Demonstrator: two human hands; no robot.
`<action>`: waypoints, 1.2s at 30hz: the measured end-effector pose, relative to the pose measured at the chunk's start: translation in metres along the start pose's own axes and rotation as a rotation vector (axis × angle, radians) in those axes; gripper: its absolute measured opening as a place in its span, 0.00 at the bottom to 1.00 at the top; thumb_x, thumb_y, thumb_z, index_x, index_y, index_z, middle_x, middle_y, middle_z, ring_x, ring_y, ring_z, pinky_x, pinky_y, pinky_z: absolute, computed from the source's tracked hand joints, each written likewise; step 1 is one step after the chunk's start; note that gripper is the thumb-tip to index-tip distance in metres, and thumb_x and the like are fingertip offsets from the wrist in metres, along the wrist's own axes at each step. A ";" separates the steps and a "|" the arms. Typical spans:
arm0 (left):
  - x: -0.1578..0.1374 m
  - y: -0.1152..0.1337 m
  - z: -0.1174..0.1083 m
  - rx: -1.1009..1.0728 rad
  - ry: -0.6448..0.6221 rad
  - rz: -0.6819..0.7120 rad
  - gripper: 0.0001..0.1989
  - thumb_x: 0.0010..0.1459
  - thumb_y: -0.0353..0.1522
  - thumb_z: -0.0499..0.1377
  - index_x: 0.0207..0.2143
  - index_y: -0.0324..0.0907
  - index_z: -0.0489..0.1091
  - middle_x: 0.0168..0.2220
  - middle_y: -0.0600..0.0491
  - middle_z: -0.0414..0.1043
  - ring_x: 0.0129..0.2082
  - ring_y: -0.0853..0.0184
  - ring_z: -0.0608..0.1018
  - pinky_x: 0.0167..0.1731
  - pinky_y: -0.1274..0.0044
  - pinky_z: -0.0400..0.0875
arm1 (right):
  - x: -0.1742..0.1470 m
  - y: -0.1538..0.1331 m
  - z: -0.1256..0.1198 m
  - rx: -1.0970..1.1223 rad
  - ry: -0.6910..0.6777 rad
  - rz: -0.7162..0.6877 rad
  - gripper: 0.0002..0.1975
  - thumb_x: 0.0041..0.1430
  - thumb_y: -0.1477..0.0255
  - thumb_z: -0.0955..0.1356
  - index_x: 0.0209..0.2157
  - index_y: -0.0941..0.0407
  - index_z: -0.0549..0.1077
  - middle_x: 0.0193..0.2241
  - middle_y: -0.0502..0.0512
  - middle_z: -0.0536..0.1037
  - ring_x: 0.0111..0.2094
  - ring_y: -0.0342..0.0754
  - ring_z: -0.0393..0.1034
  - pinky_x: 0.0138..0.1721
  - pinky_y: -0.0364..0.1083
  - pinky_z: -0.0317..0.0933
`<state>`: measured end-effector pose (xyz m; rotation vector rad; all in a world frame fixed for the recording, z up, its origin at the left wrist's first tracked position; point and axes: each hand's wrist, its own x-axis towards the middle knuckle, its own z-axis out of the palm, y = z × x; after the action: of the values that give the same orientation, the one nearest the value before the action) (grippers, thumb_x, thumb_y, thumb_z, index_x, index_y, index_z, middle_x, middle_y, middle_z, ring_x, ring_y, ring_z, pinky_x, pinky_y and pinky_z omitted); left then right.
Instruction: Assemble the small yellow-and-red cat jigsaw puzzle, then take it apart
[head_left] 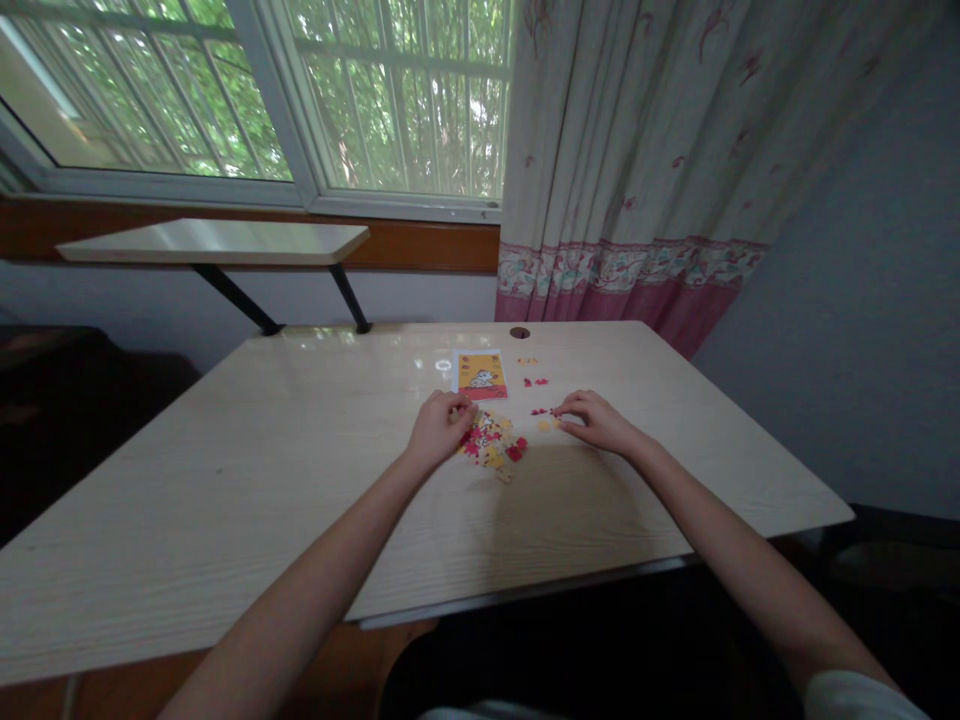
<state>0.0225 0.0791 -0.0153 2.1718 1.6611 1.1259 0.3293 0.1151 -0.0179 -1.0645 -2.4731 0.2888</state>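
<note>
A heap of small jigsaw puzzle pieces [493, 440], red, yellow and patterned, lies on the pale wooden table [315, 480]. At its left edge is my left hand [441, 430], with fingers curled and tips pressed together; anything between them is too small to make out. My right hand [596, 420] rests to the right of the heap, its thumb and fingertips closing on a dark red puzzle piece [554, 412]. Yellow pieces [546, 426] lie just below those fingertips. Behind the heap is a picture card [480, 375] with a white animal on orange and red.
Red pieces [536, 382] and small yellow-orange pieces [528, 361] lie in separate groups right of the card. A raised shelf [225, 240] on black legs stands at the back left. A cable hole [520, 333] is near the back edge, before a curtain [622, 200].
</note>
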 end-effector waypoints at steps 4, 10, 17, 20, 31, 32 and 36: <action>0.000 -0.001 0.000 0.005 -0.003 0.008 0.10 0.54 0.35 0.54 0.26 0.41 0.71 0.25 0.52 0.70 0.30 0.65 0.70 0.32 0.74 0.64 | 0.000 -0.003 0.000 0.058 0.033 0.020 0.11 0.56 0.67 0.66 0.40 0.55 0.74 0.37 0.57 0.75 0.40 0.48 0.67 0.44 0.49 0.59; 0.001 -0.003 0.000 0.008 0.012 0.019 0.10 0.55 0.36 0.54 0.26 0.41 0.71 0.25 0.53 0.70 0.29 0.66 0.70 0.33 0.74 0.64 | 0.000 -0.005 -0.001 0.027 0.051 0.038 0.08 0.55 0.67 0.67 0.32 0.55 0.76 0.33 0.56 0.75 0.37 0.48 0.67 0.42 0.48 0.59; 0.000 -0.003 -0.001 0.003 0.010 0.000 0.10 0.54 0.36 0.54 0.26 0.42 0.71 0.25 0.53 0.70 0.29 0.66 0.70 0.32 0.74 0.64 | 0.000 -0.005 -0.004 -0.008 0.030 0.015 0.08 0.56 0.67 0.66 0.32 0.54 0.77 0.32 0.56 0.74 0.37 0.48 0.66 0.41 0.47 0.59; 0.000 -0.003 -0.001 0.008 0.006 -0.005 0.10 0.55 0.36 0.54 0.26 0.42 0.71 0.25 0.53 0.70 0.30 0.66 0.70 0.33 0.74 0.65 | 0.000 -0.004 -0.003 -0.012 0.069 0.043 0.10 0.57 0.65 0.65 0.33 0.54 0.77 0.33 0.56 0.75 0.37 0.48 0.66 0.41 0.47 0.59; 0.004 0.008 0.009 0.014 -0.178 0.114 0.10 0.56 0.35 0.53 0.32 0.41 0.74 0.34 0.50 0.74 0.36 0.63 0.72 0.42 0.70 0.64 | 0.012 0.001 0.009 -0.032 0.125 0.129 0.09 0.56 0.66 0.66 0.31 0.54 0.77 0.31 0.54 0.78 0.34 0.47 0.68 0.39 0.47 0.57; 0.004 0.010 0.010 0.029 -0.179 0.110 0.11 0.56 0.35 0.53 0.33 0.41 0.74 0.34 0.49 0.74 0.36 0.63 0.72 0.42 0.70 0.64 | 0.012 0.001 0.009 -0.038 0.128 0.132 0.09 0.56 0.66 0.66 0.31 0.54 0.77 0.30 0.54 0.78 0.34 0.47 0.68 0.39 0.47 0.57; 0.003 0.014 0.015 0.098 -0.184 0.102 0.14 0.56 0.37 0.54 0.37 0.40 0.75 0.35 0.46 0.72 0.38 0.60 0.71 0.40 0.69 0.66 | 0.012 0.004 0.012 -0.056 0.141 0.155 0.08 0.55 0.66 0.67 0.30 0.54 0.77 0.31 0.54 0.77 0.35 0.47 0.68 0.40 0.47 0.57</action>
<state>0.0426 0.0811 -0.0167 2.3645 1.5727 0.8540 0.3193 0.1268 -0.0261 -1.2582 -2.2903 0.1857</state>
